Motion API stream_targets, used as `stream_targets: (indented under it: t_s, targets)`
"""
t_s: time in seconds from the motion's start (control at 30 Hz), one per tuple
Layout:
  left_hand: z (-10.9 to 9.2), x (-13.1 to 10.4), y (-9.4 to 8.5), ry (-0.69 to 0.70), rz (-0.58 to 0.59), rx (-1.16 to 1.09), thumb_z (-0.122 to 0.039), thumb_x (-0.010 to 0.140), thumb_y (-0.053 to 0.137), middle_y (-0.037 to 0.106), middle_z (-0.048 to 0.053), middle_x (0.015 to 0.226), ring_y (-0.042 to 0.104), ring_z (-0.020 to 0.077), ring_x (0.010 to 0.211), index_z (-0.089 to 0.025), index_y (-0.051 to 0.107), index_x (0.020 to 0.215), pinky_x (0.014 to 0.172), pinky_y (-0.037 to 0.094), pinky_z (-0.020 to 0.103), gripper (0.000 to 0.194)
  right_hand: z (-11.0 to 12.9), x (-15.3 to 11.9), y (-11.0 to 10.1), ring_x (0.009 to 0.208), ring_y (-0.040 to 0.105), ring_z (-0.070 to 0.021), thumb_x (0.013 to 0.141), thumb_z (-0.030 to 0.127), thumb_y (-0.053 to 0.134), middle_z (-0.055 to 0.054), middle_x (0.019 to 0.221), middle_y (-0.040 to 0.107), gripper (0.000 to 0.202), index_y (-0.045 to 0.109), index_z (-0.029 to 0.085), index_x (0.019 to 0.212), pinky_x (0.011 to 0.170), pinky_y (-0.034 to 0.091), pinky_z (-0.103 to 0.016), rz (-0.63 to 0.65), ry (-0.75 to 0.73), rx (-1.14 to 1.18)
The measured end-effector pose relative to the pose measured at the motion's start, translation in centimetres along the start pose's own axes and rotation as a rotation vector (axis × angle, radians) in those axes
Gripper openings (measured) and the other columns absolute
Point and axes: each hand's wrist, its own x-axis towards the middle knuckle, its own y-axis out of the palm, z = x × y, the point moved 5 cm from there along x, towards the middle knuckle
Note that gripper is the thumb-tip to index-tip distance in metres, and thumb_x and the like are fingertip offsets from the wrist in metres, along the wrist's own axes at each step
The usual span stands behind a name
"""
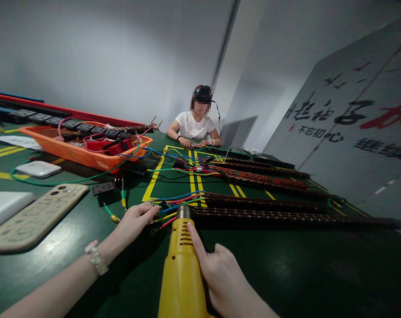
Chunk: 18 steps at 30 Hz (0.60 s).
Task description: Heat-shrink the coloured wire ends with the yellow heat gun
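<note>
My right hand is wrapped around a yellow heat gun, its index finger stretched along the vented body. The gun's metal nozzle points away from me, toward coloured wires at the near end of a long dark strip. My left hand is closed at the wire ends, thumb and fingers pinching a wire; the exact spot of the grip is partly hidden. Below its fingertips a pink wire ends in a ring terminal. A second dark strip lies just behind, with blue, red and green wires.
An orange basket of parts stands at the left. Nearer are a phone in a beige case, a white box and a small white case. More wired strips lie farther back. Across the table sits a person.
</note>
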Motion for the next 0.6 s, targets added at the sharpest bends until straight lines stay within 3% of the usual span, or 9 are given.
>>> stream_targets:
  t_s: [0.13,0.27,0.43,0.6]
  targets:
    - [0.1,0.0,0.1,0.001,-0.008,-0.038,-0.063,0.071,0.039,0.048,0.001,0.067,0.042,0.0007,0.069,-0.007,0.042,0.053,0.067,0.031,0.01,0.059,1.1,0.7,0.2,0.062,0.053,-0.0172,0.057,0.013,0.041,-0.001,0.08,0.061,0.105,-0.032,0.016,0.133,0.074,0.039,-0.033,0.031,-0.073,0.022]
    - [0.3,-0.1,0.3,-0.033,0.012,-0.074,-0.065,0.069,0.041,0.043,-0.002,0.063,0.035,-0.0009,0.06,-0.009,0.044,0.064,0.058,0.026,0.01,0.056,2.6,1.6,0.2,0.063,0.055,-0.0181,0.059,0.013,0.043,-0.001,0.079,0.061,0.105,-0.035,0.012,0.13,0.075,0.039,-0.033,0.113,-0.129,0.017]
    - [0.4,0.0,0.1,-0.027,-0.005,-0.081,-0.064,0.068,0.042,0.041,-0.002,0.064,0.034,-0.0011,0.062,-0.009,0.045,0.067,0.057,0.025,0.01,0.055,3.9,2.4,0.1,0.055,0.051,-0.0184,0.057,0.014,0.046,0.0,0.068,0.059,0.108,-0.032,0.006,0.131,0.06,0.035,-0.029,0.025,-0.193,-0.033]
    - [0.4,0.1,-0.1,-0.008,-0.023,-0.072,-0.063,0.069,0.042,0.04,-0.001,0.063,0.035,-0.0009,0.063,-0.008,0.044,0.065,0.057,0.026,0.01,0.055,3.8,2.6,0.2,0.053,0.05,-0.0173,0.06,0.015,0.045,-0.001,0.067,0.059,0.104,-0.029,0.007,0.133,0.06,0.034,-0.029,-0.004,-0.196,-0.044]
